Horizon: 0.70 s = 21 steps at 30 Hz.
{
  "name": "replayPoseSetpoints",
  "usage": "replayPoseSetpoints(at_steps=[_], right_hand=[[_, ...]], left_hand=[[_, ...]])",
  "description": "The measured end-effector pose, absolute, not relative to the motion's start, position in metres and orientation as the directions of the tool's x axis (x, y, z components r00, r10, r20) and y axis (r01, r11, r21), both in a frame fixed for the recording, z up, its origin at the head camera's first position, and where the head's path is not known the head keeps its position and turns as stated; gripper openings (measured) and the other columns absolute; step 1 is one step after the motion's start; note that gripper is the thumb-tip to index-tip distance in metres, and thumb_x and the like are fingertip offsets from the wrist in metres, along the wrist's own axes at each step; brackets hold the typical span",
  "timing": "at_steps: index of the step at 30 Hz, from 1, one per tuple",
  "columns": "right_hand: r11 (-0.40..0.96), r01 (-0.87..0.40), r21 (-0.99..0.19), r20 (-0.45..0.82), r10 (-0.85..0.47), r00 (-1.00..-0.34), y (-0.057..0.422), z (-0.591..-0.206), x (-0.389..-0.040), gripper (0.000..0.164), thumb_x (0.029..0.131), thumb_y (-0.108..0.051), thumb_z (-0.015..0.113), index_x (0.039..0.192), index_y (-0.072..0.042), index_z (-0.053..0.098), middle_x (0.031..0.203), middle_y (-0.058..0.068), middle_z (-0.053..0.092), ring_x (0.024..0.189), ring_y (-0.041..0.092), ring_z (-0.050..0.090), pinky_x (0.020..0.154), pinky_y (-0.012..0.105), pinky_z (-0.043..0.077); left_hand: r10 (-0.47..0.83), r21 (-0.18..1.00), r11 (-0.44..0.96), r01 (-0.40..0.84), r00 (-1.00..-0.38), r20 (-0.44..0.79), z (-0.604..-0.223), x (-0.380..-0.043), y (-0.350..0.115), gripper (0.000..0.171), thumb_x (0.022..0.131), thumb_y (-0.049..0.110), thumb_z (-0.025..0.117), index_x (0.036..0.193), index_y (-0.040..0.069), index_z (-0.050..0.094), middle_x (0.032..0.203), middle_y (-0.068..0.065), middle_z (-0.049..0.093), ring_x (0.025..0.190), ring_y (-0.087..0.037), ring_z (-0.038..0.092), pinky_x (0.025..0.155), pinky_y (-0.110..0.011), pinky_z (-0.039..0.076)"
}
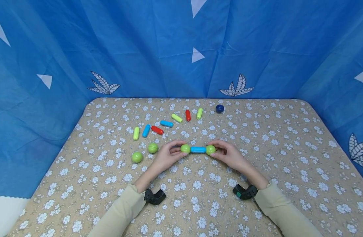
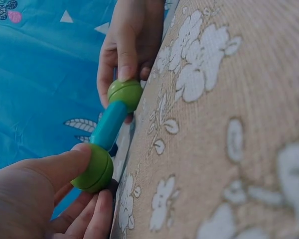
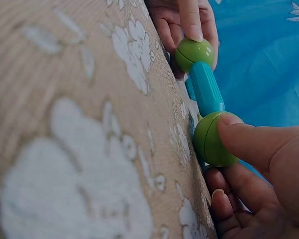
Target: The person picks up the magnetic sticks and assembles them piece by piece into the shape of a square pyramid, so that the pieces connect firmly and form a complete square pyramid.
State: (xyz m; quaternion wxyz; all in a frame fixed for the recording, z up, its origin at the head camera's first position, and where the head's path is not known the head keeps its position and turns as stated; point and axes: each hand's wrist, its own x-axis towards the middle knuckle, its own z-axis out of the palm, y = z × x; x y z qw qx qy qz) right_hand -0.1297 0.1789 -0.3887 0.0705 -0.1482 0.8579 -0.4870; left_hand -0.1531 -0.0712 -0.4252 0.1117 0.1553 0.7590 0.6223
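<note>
Pinching one green ball [image 1: 185, 149] with the left hand [image 1: 169, 155] and a second green ball [image 1: 210, 150] with the right hand [image 1: 231, 156], with a blue stick [image 1: 198, 149] bridging both over the flowered cloth [image 1: 258, 131], perhaps just clear of it. Showing seams [image 2: 107, 160] round both balls from the wrists, and two loose green balls [image 1: 137, 157], beside the left hand, only from the head.

Looks like a curtained-off tabletop nook, hard to place further, with flowered tablecloth [image 1: 199, 197] beneath the grip, blue drapes [image 1: 155, 59] beyond and alongside.

Blue fabric curtain [image 1: 169, 65] behind a floral-covered table [image 1: 282, 138]
</note>
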Motion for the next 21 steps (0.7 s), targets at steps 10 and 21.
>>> replayPoseSetpoints(at_steps=[10,21], right_hand=[[0.480,-0.190,-0.856,0.046,-0.296,-0.954,0.188,-0.426,-0.143,0.033,0.086,-0.007,0.068,0.119,-0.006,0.061,0.096,0.005,0.060,0.072,0.019,0.048,0.059,0.026,0.042],[0.531,-0.215,-0.820,0.055,-0.301,-0.952,0.188,-0.424,-0.141,0.034,0.084,-0.011,0.071,0.117,-0.006,0.063,0.092,0.002,0.061,0.072,0.017,0.053,0.060,0.028,0.046]], left_hand=[[0.335,0.957,0.217,0.191,-0.936,0.111,-0.433,-0.154,-0.072,0.038,0.081,-0.001,0.070,0.118,-0.001,0.061,0.117,-0.013,0.060,0.104,-0.024,0.058,0.082,-0.026,0.050],[0.231,0.945,0.279,0.168,-0.967,0.104,-0.430,-0.169,-0.059,0.033,0.082,0.001,0.070,0.115,0.000,0.062,0.113,-0.012,0.061,0.103,-0.022,0.060,0.082,-0.023,0.049]])
